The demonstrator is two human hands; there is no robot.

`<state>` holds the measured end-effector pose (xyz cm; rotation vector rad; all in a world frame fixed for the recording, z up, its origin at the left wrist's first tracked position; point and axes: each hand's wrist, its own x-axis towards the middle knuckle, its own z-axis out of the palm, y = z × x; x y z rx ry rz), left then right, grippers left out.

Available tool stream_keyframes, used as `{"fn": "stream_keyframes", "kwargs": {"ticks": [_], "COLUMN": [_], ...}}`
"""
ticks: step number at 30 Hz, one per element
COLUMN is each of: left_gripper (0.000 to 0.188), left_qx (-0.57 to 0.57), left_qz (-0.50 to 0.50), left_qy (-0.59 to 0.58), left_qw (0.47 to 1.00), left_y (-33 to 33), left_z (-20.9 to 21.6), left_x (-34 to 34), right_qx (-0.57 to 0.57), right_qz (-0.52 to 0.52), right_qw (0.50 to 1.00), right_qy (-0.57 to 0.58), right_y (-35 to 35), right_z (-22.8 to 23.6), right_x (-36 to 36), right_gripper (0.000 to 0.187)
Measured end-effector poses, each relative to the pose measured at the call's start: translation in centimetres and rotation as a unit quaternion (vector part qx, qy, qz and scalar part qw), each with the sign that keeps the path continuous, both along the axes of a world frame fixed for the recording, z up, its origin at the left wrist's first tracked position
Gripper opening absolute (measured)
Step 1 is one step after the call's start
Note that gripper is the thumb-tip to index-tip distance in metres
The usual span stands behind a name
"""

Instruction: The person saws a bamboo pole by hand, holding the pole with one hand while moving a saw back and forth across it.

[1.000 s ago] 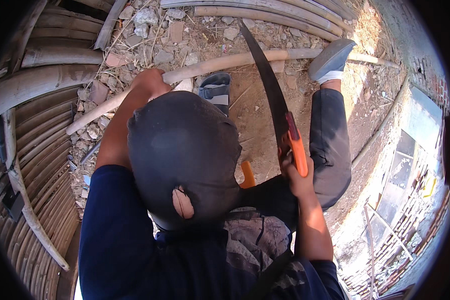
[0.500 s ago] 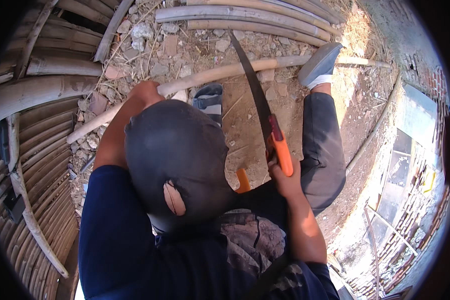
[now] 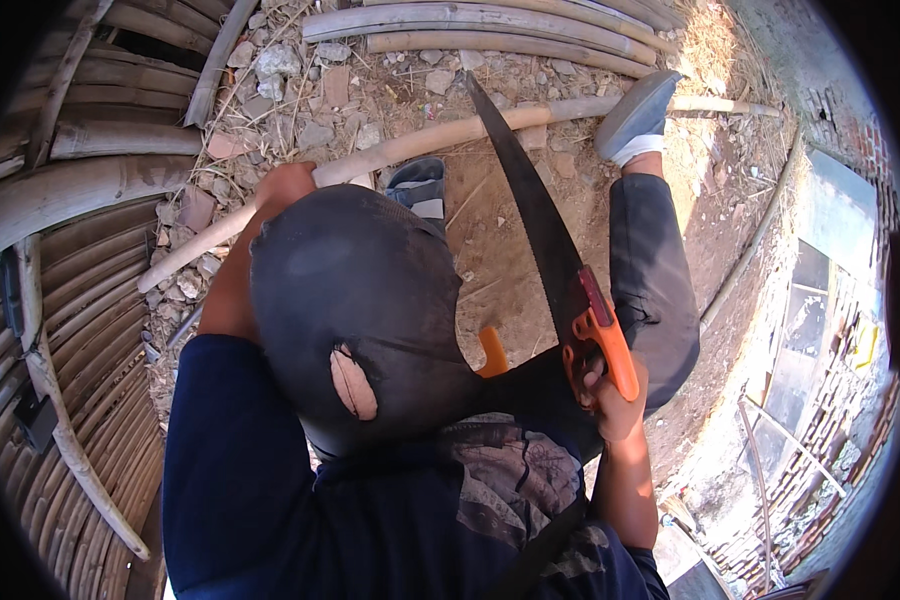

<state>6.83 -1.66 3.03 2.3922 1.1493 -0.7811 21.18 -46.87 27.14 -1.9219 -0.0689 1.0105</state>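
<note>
My right hand (image 3: pixel 618 400) is closed round the orange handle of a hand saw (image 3: pixel 530 195). The saw's long dark blade points away from me, and its tip reaches over a bamboo pole (image 3: pixel 410 150); I cannot tell whether they touch. My left hand (image 3: pixel 285 190) grips the pole left of the blade, with its fingers partly hidden. My bent left knee (image 3: pixel 360 290), in dark trousers with a tear, covers part of the left forearm. Beyond it shows my left foot (image 3: pixel 418 188) in a sandal. My right shoe (image 3: pixel 638 115) rests across the pole's right part.
Several bamboo poles (image 3: pixel 490 25) lie at the far side. Stones and rubble (image 3: pixel 275 75) cover the ground on the left, beside a bamboo slat structure (image 3: pixel 80 330). An orange curved piece (image 3: pixel 492 352) shows beside my knee. A brick wall (image 3: pixel 850 440) runs along the right.
My right hand has moved right and a little nearer to me with the saw, and the blade slants more. My left hand stays on the pole.
</note>
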Motion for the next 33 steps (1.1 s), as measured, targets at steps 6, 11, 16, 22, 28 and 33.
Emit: {"fn": "stream_keyframes", "kwargs": {"ticks": [6, 11, 16, 22, 28, 33], "left_gripper": [0.049, 0.051, 0.041, 0.027, 0.030, 0.042], "left_qx": [-0.068, -0.148, -0.049, 0.055, 0.048, -0.026], "left_qz": [-0.002, -0.082, -0.025, -0.011, 0.006, 0.007], "left_qy": [-0.048, -0.021, -0.024, -0.049, -0.032, 0.009], "left_qw": [0.996, 0.985, 0.998, 0.997, 0.998, 1.000], "left_y": [1.3, 5.3, 1.8, -0.9, -0.8, 0.1], "left_z": [-1.7, -6.7, -2.9, -1.3, -1.6, 0.6], "left_x": [-0.5, -2.1, -1.0, -1.5, -1.2, 0.4], "right_qx": [0.042, 0.085, 0.067, 0.024, 0.039, 0.059], "right_qz": [0.009, -0.022, -0.006, -0.019, -0.004, 0.035], "right_qw": [0.995, 0.992, 0.993, 0.998, 0.999, 0.997], "right_qy": [-0.088, -0.086, -0.099, -0.059, -0.016, -0.029], "right_y": [-3.2, -2.3, -1.7, -0.9, 1.0, 1.4], "right_z": [3.3, 3.6, 4.2, 2.3, -0.3, -1.8], "right_x": [-0.8, -1.6, -2.3, -2.4, -1.0, 0.4], "right_gripper": [0.015, 0.017, 0.015, 0.011, 0.009, 0.011]}}
